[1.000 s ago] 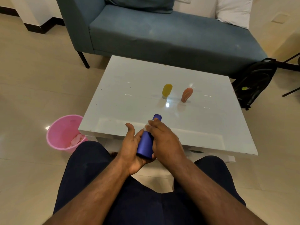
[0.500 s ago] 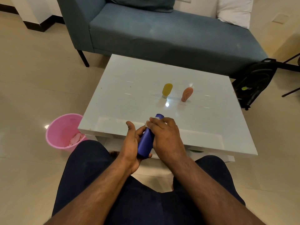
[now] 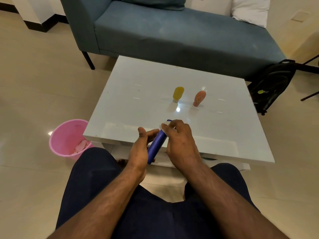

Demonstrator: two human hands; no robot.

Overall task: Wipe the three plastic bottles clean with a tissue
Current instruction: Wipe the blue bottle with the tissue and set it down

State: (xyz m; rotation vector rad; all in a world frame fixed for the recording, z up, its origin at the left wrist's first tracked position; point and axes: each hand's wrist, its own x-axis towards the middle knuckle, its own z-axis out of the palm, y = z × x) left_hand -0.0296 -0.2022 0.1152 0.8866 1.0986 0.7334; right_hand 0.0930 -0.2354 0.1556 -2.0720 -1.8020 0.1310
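A white glossy tabletop stands before a blue sofa with a white cushion. A pink bin sits on the floor at left, a black backpack at right.

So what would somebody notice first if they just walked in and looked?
Probably the blue bottle held in the left hand near the table's front edge, while the right hand rubs a tissue on its top. Then the yellow bottle and orange bottle standing mid-table.
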